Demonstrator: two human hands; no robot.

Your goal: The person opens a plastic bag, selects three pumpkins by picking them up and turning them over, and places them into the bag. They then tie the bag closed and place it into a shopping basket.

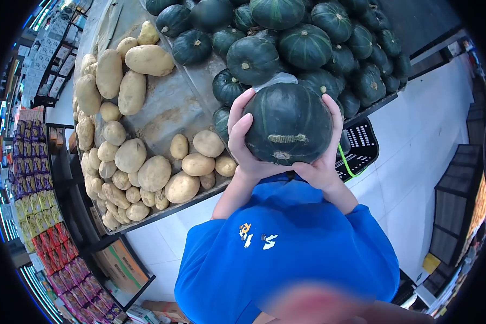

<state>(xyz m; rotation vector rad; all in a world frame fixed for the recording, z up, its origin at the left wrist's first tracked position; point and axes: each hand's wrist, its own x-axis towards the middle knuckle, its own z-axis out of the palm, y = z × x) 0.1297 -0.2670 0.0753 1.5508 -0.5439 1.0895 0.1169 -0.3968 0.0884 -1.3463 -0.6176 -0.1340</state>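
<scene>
A large dark green kabocha squash (286, 116) with a pale scar on its side is lifted in front of my chest. My left hand (243, 140) curls around one side of it, and my right hand (328, 151) wraps the other side from below. More kabocha squashes (306, 47) are heaped on the display stand just beyond my hands. To the left, potatoes (154, 173) of various sizes lie on the same stand. A piece of clear plastic (277, 80) shows behind the held squash.
A black basket (360, 146) with a bright green handle (346, 166) is at my right, below the stand's edge. Shelves with colourful packets (54, 243) line the far left. Dark shelving (451, 200) stands across the tiled floor (410, 162) on the right.
</scene>
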